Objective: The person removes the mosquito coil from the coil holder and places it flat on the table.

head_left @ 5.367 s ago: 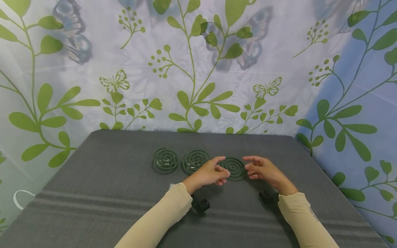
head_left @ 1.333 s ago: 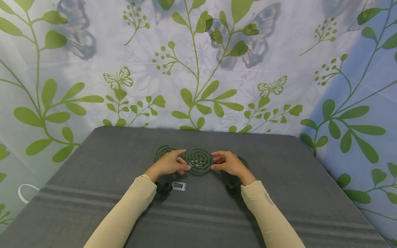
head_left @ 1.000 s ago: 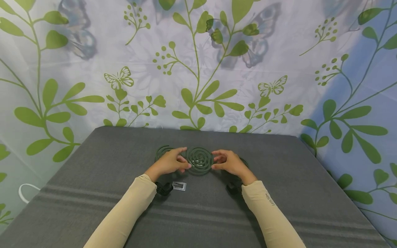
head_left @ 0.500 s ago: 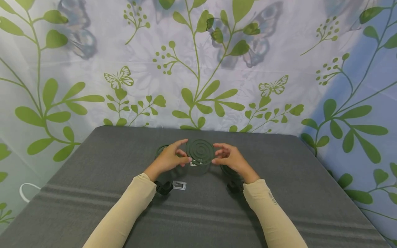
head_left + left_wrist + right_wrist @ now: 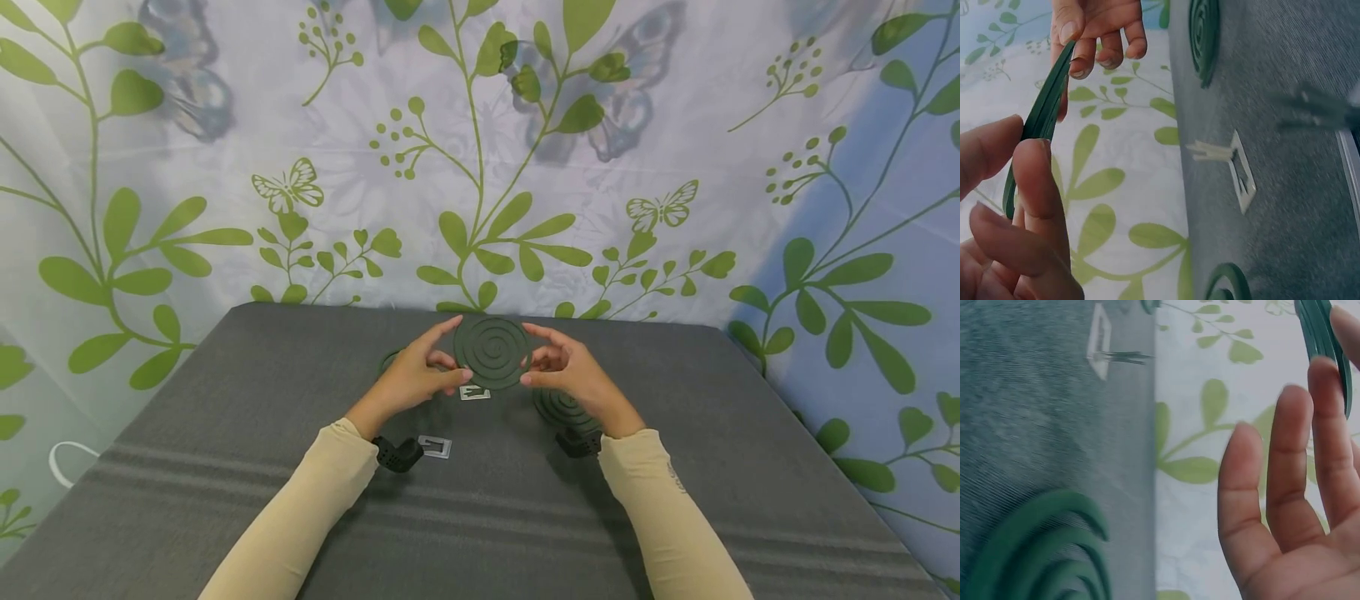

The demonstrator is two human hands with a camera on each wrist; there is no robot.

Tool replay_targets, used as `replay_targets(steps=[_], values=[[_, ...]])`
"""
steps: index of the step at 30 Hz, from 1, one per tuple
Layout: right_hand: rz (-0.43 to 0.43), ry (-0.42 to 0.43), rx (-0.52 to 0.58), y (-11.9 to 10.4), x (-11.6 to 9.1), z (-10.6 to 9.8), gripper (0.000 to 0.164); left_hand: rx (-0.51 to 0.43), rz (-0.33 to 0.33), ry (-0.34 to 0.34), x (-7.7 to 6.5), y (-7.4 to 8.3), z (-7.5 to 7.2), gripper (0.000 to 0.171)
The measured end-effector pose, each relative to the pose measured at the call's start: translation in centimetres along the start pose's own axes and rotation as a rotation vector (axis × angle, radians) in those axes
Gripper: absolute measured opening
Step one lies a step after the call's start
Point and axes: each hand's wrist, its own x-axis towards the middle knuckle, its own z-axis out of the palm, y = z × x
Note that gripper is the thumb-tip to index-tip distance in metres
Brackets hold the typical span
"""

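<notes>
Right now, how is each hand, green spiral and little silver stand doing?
Left hand: fingers holding the middle spiral's edge
Right hand: holding its other edge
Middle spiral: off the table
Right spiral: on the table, partly hidden
Left spiral: mostly hidden behind a hand
Far stand: on the table, prong sticking up
Near stand: on the table

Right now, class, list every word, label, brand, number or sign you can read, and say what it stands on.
Nothing can be read.
Right sleeve: small dark print, too small and blurred to read.
Held green coil: no lettering visible.
Small stand by the left wrist: no legible text.
Patterned cloth: leaves and butterflies, no words visible.
</notes>
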Motion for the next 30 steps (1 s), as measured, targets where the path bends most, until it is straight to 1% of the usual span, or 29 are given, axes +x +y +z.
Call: replay_targets(steps=[7, 10, 14, 19, 23, 26, 30], values=[[-0.019, -0.061, -0.014, -1.7, -0.8, -1.4, 0.087, -0.069, 0.062, -0.025, -0.7, 1.5, 0.7, 0.087], [-0.030, -0.070, -0.024, -2.3, -1.2, -2.0, 0.086, -0.091, 0.095, -0.031, -0.8, 1.8, 1.1, 0.087], [-0.036, -0.078, -0.043, -2.8, -1.8, -2.5, 0.086, -0.110, 0.118, -0.034, -1.2, 2.2, 1.6, 0.087], [-0.048, -0.080, -0.060, -3.0, -2.4, -2.9, 0.084, -0.120, 0.124, -0.028, -1.3, 2.4, 2.4, 0.087], [-0.068, -0.092, -0.048, -2.8, -2.7, -3.1, 0.085, -0.111, 0.112, -0.009, -1.3, 2.3, 3.0, 0.086], [-0.079, -0.104, -0.041, -2.4, -2.9, -3.3, 0.085, -0.094, 0.104, -0.003, -1.4, 2.4, 3.5, 0.086], [-0.065, -0.108, -0.046, -1.6, -3.3, -3.6, 0.086, -0.078, 0.104, -0.007, -1.4, 2.2, 4.1, 0.086]])
